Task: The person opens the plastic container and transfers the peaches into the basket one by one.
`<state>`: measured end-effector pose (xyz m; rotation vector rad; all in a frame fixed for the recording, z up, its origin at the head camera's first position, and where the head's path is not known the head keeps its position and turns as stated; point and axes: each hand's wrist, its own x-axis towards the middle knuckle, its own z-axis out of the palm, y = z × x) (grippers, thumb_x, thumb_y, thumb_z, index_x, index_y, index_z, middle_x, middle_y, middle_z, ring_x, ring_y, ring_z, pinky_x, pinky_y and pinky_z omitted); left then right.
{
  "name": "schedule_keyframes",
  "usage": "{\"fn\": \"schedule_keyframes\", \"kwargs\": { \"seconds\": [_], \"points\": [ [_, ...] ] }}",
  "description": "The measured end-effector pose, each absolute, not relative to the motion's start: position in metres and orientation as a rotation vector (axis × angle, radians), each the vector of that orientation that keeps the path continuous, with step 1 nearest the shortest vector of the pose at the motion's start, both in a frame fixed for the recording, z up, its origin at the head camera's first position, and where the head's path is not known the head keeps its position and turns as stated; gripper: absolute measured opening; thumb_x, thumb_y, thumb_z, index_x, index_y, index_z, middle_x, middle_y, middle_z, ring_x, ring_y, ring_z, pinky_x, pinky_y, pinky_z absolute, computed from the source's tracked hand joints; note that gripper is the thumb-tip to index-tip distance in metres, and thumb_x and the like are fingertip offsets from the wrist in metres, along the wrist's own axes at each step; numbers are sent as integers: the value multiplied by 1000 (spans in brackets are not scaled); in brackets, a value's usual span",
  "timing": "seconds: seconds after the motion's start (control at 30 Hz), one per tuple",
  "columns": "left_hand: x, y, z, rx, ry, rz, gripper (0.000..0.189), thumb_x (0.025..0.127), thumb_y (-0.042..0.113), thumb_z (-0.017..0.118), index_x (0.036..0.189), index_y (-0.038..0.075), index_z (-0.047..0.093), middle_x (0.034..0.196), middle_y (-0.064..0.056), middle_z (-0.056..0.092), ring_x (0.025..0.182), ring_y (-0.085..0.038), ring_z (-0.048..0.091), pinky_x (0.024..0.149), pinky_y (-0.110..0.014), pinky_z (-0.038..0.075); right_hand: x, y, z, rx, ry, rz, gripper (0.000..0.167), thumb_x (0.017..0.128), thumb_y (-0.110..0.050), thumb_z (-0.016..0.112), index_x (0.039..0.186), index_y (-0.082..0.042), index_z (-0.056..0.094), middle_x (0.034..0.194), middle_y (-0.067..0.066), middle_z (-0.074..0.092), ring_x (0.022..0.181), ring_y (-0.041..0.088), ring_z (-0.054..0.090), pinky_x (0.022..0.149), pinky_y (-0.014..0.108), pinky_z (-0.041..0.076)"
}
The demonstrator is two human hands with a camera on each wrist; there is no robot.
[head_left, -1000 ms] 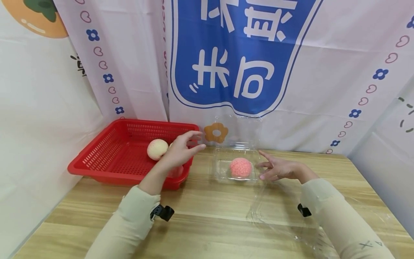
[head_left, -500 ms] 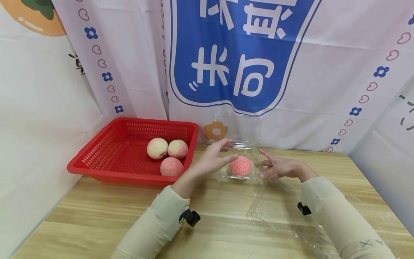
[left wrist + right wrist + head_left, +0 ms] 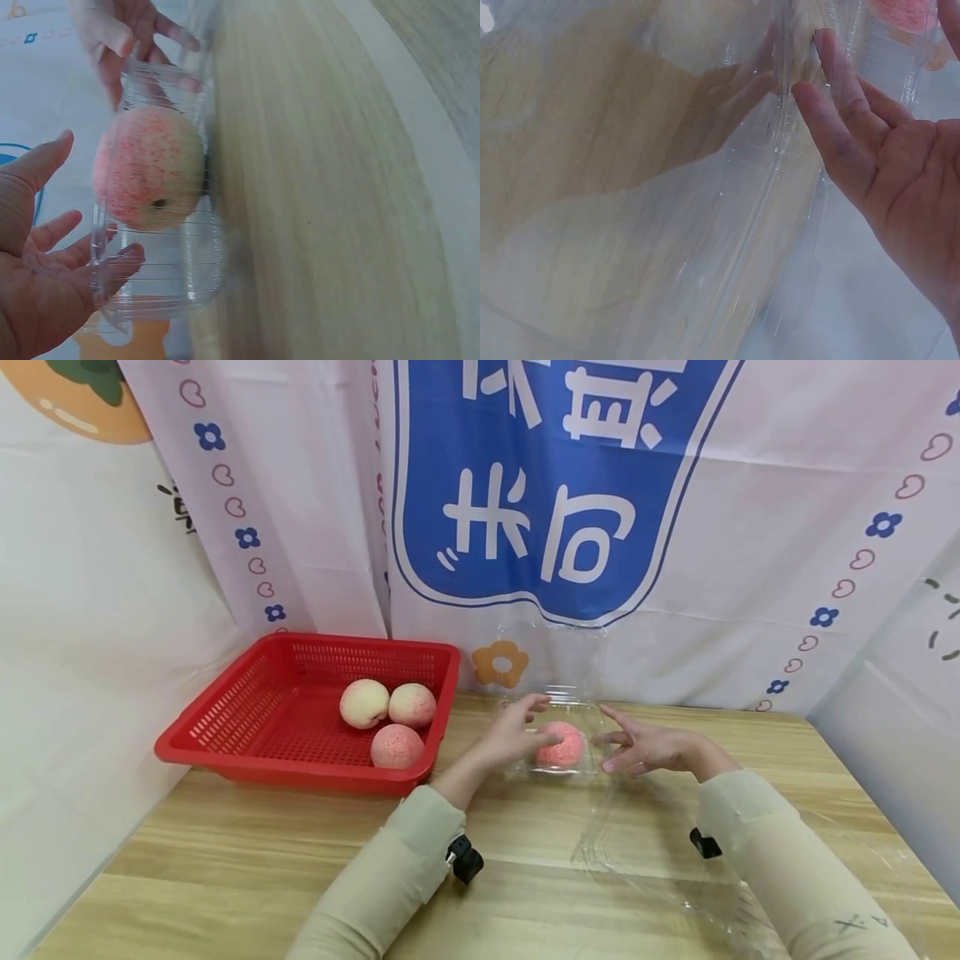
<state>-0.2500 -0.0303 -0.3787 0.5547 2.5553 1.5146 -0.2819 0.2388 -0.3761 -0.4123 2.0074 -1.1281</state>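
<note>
A pink peach (image 3: 567, 748) sits in the near part of a clear plastic clamshell box (image 3: 577, 717) whose lid stands raised against the backdrop. My left hand (image 3: 512, 739) is at the box's left end, thumb apart from the fingers. In the left wrist view the left hand (image 3: 45, 262) has its fingertips at the clear wall, with a gap between it and the peach (image 3: 152, 169). My right hand (image 3: 651, 750) stays at the box's right side, fingers spread. The right wrist view shows the right hand (image 3: 900, 157) with extended fingers by the clear plastic; exact contact is hard to tell.
On the left stands a red perforated basket (image 3: 217, 747) holding a pale peach (image 3: 364, 703), another pale peach (image 3: 412, 705) and a pinker peach (image 3: 397, 747). More clear plastic packaging (image 3: 637, 860) lies at the right front of the wooden table (image 3: 525, 893). A printed cloth (image 3: 750, 568) hangs behind.
My left hand has moved right, from above the red basket to the left end of the clear box. The right hand, the box and its peach stay in place.
</note>
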Motion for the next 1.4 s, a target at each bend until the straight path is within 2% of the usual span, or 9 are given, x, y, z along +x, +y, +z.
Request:
{"fn": "schedule_keyframes", "kwargs": {
  "seconds": [0.3, 0.53, 0.77, 0.93, 1.1, 1.23, 1.4],
  "points": [
    [-260, -26, -386, 555, 2545, 1409, 78, 86, 22, 79, 151, 7, 38, 150, -19, 47, 137, -40, 46, 111, -50, 43, -282, 240, -376, -422, 1997, -1136, 113, 93, -20, 70, 155, -26, -24, 165, 22, 11, 147, 44, 27, 114, 62, 34],
    [-262, -22, -386, 545, 2560, 1296, 78, 85, 24, 80, 150, 10, 40, 148, -18, 49, 123, -33, 59, 103, -45, 50, -281, 239, -376, -427, 1998, -1127, 112, 94, -19, 68, 155, -27, -25, 166, 21, 11, 148, 44, 26, 114, 63, 33],
    [-263, -20, -387, 537, 2542, 1255, 79, 83, 16, 80, 150, 9, 40, 144, -18, 52, 127, -32, 55, 107, -45, 46, -281, 238, -376, -428, 1998, -1130, 111, 94, -18, 68, 155, -26, -25, 165, 21, 12, 147, 43, 29, 113, 63, 33],
    [-263, -18, -387, 545, 2527, 1249, 78, 82, 15, 81, 148, 6, 41, 139, -18, 57, 122, -30, 58, 104, -43, 48, -281, 239, -376, -426, 2001, -1132, 112, 94, -19, 69, 155, -26, -25, 165, 21, 11, 147, 44, 28, 114, 63, 33],
    [-264, -17, -388, 553, 2521, 1250, 71, 82, 19, 82, 143, 3, 49, 134, -14, 60, 115, -25, 59, 101, -41, 50, -280, 238, -374, -421, 2011, -1127, 113, 93, -19, 69, 155, -26, -24, 165, 22, 10, 147, 44, 26, 114, 63, 33],
    [-265, -18, -389, 571, 2518, 1255, 68, 82, 19, 82, 140, 2, 52, 129, -13, 63, 105, -19, 61, 93, -35, 52, -280, 238, -374, -421, 2011, -1131, 112, 93, -18, 69, 156, -26, -24, 165, 22, 10, 148, 45, 26, 114, 63, 33],
    [-266, -18, -388, 551, 2494, 1286, 68, 80, 16, 83, 139, 3, 53, 126, -14, 64, 77, -19, 63, 71, -32, 58, -280, 239, -375, -427, 2013, -1124, 112, 94, -18, 68, 155, -26, -25, 165, 22, 11, 147, 44, 26, 114, 63, 33]
  ]
}}
